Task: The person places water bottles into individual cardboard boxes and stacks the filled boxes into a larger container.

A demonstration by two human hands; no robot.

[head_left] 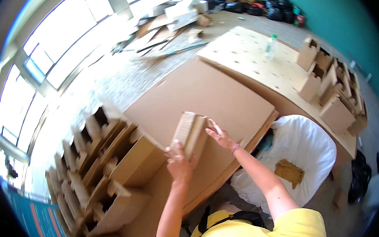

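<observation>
A narrow folded cardboard piece [190,133] stands on the flat cardboard sheet [200,88] in front of me. My left hand [180,165] grips its near end, with fingers bent over the left face. On the far right side, my right hand [220,137] has its fingers stretched out, the tips touching or very near the cardboard's edge. To the left, several folded cardboard dividers [104,156] stand packed in rows; their brown outer panels face me.
A pale wooden table [245,56] holds a clear bottle with a green cap [270,46] and more folded cardboard pieces [338,106]. A white-covered chair [303,138] with a brown cloth [289,171] stands at my right. Black bags [276,8] lie by the far wall.
</observation>
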